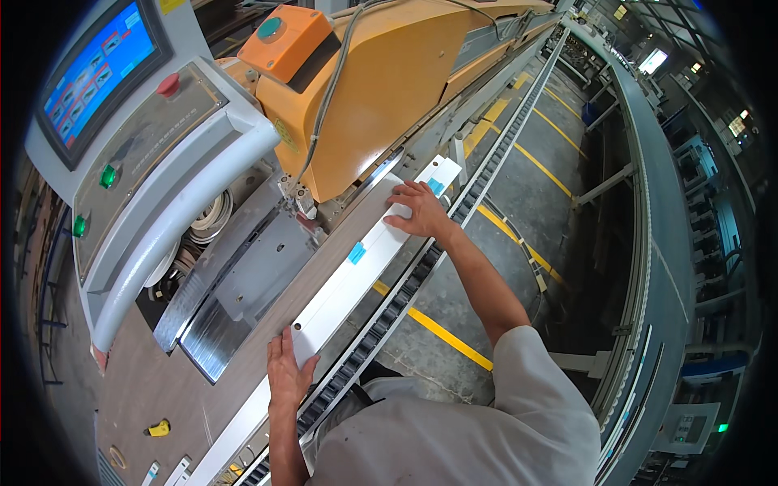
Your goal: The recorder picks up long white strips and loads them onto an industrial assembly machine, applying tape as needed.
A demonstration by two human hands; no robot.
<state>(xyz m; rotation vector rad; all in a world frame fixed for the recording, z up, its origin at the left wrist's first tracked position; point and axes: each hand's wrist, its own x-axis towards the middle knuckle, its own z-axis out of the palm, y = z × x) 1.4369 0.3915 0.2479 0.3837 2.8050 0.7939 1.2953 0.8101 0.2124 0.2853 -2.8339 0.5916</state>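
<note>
A long white bar (pixel 332 292) runs diagonally beside a brown wood-grain surface (pixel 243 348). It carries two pieces of blue tape (pixel 356 253) and a dark hole near either end. My left hand (pixel 288 373) rests at the bar's near end, fingers stretched forward and thumb apart. Towards the far end, my right hand (pixel 421 212) lies across the bar with its fingers spread, close to the farther tape piece. Whether either hand presses firmly cannot be seen. On the brown surface lie a small yellow tool (pixel 157 428) and a tape ring (pixel 118 458).
At left stands a grey control panel (pixel 138 138) with a lit screen (pixel 101 73) and buttons. An orange machine housing (pixel 389 89) rises ahead. A black roller track (pixel 405 287) runs along the bar's right. Farther right is a long conveyor (pixel 660 243) beyond yellow-striped flooring.
</note>
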